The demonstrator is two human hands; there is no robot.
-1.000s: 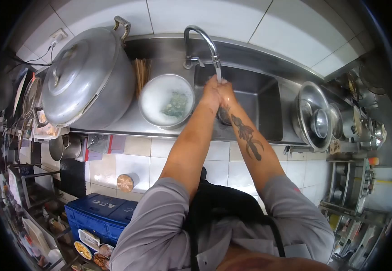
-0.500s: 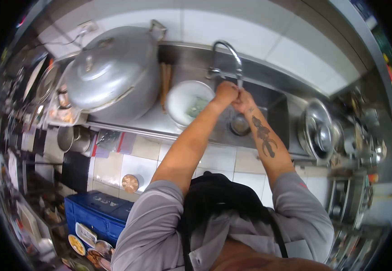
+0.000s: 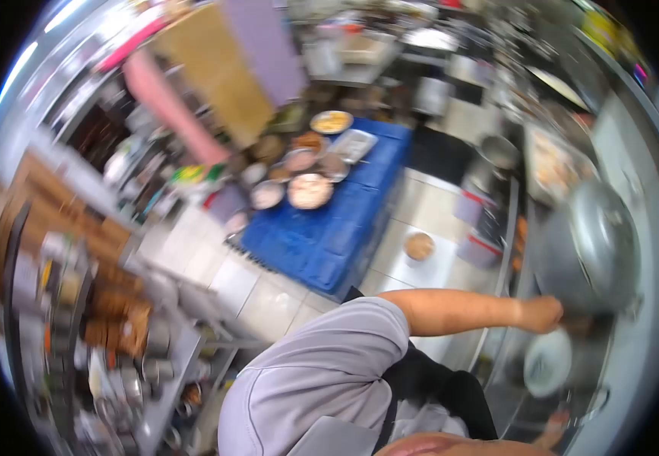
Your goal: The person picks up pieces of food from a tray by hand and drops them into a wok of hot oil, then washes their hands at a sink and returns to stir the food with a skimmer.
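You get a bright view, with a light strip (image 3: 15, 82) glaring at the far upper left and a pale sheen on the pot (image 3: 601, 243), but blur smears the shelves (image 3: 120, 334) and your right hand (image 3: 556, 425), and fisheye distortion bends the edges toward black corners.

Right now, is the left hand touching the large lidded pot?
Cannot tell. In the head view, the left hand appears right against the outline of the large lidded pot, but blur hides any contact or gap.
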